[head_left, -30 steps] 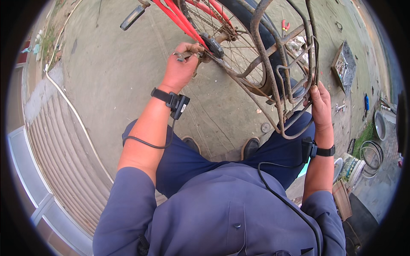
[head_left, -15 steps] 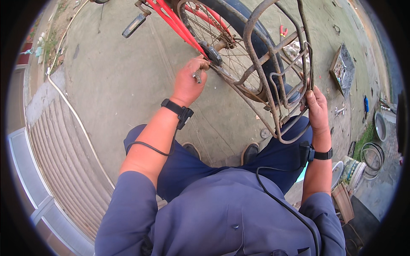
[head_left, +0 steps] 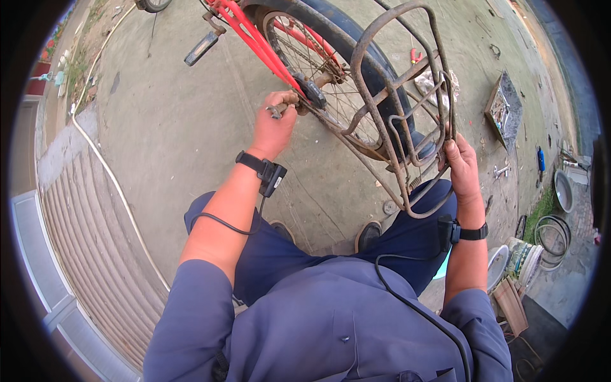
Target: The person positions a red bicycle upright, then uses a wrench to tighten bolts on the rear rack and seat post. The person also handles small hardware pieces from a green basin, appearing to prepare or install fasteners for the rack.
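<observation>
Ground point(head_left: 178, 127) spreads below; rusty rack point(head_left: 380, 98) extends left from right grip point(head_left: 463, 167).

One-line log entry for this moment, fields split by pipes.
left hand: holds metal piece beside rear wheel | right hand: grips rusty rack | ground: red-handled pliers

A red-tubed metal bicycle point(head_left: 280, 69) extends in from the top edge, its rusty brown tubular metal rear rack point(head_left: 382, 95) overlapping the black curved mudguard point(head_left: 331, 22); near the red tubing's rear end is a short grey metal tool point(head_left: 276, 113), possibly a wrench, partly hidden
</observation>
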Available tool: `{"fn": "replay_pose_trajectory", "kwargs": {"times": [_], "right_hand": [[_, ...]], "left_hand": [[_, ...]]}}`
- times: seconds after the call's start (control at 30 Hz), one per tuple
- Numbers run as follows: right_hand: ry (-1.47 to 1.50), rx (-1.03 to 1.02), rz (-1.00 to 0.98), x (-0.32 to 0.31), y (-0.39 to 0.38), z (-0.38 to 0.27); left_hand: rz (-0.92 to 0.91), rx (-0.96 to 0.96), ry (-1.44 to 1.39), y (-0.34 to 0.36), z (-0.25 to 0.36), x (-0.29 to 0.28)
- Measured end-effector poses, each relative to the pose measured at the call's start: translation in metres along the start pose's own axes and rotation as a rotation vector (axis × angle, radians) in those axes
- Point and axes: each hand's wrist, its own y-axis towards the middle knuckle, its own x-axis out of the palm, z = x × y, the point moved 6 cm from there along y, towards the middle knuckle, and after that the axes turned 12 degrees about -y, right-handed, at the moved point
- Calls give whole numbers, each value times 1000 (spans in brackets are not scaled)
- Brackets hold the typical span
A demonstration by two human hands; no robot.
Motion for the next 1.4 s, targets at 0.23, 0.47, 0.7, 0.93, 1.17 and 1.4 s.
{"fn": "replay_pose_trajectory", "kwargs": {"times": [0.23,0.47,0.7,0.93,1.17,1.4], "right_hand": [[13,-30,2,0,0,-3],[9,-24,5,4,1,0],[74,98,-53,0,6,10],[89,45,-39,2,9,7],[47,13,-39,3,8,5],[1,-12,-19,1,12,4]], "left_hand": [[65,-369,-342,17,-22,-19],[18,-297,-206,9,-16,-14],[-18,26,89,5,-6,-1],[-23,-124,9,16,-11,-2],[-12,-201,-7,24,-13,-4],[44,-136,-110,34,-4,-10]]}}
